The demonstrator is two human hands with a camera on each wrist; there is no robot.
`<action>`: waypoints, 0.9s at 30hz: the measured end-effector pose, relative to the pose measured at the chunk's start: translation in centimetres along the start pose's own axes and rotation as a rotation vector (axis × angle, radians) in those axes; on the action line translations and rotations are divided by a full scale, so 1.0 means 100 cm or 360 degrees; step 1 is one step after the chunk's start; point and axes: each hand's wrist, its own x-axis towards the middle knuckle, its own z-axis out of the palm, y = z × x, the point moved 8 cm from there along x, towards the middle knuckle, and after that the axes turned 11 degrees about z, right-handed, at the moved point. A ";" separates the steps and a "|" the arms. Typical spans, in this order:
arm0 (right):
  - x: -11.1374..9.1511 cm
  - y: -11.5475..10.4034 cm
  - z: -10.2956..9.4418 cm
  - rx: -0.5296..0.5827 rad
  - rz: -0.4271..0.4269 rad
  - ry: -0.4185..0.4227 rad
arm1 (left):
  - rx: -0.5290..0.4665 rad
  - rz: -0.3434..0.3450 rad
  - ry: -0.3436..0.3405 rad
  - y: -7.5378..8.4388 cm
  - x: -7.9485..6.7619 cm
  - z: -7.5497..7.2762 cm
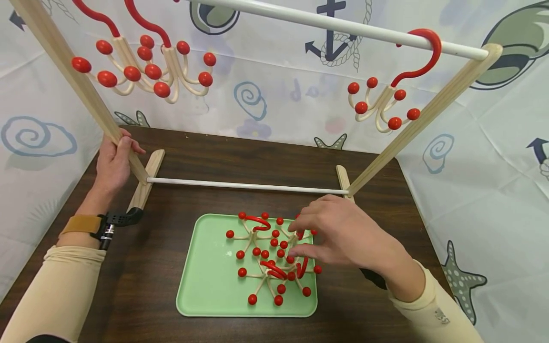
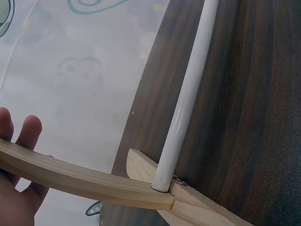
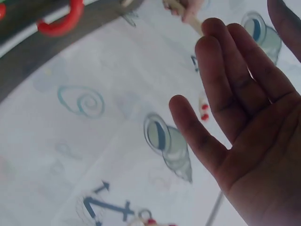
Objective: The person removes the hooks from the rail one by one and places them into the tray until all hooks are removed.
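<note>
Left hand point(image 1: 115, 159): clamped round the left wooden upright point(image 1: 81, 81), above the joint with the lower white rod point(image 1: 249, 186); right hand point(image 1: 332, 228): thumb and fingers apart, fingers extended, nothing held; contact between its fingertips and the parts below cannot be told.

Four red-hooked hangers point(image 1: 268, 272), red balls on their arm ends, lie crowded on the green tray point(image 1: 210, 286), beneath the right hand and to its left; bare tray surface lies further left of that hand. The upper white rod point(image 1: 309, 19) runs above both hands; one hung hanger point(image 1: 386, 102) hooks over it, above the right hand and to its right; two further hangers point(image 1: 170, 59) are suspended above the left hand and to its right, hook tops out of view.

Writing: faint reversed letters point(image 1: 296, 90) on the patterned cloth point(image 1: 283, 124), beyond both hands, only partly legible; a dark sleeve mark point(image 1: 442, 316), behind the right hand, too small to read.
</note>
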 end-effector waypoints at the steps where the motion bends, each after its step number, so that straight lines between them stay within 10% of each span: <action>1: 0.000 0.001 -0.007 0.0006 0.0000 0.0036 | 0.0000 -0.0001 0.0000 0.000 0.000 0.000; 16: -0.005 0.030 -0.112 0.0281 0.0056 0.0754 | 0.0016 0.0033 0.0019 0.005 0.001 0.000; 27: -0.025 0.111 -0.181 0.0337 0.0557 0.1749 | -0.0020 0.0054 0.0043 0.007 0.001 -0.001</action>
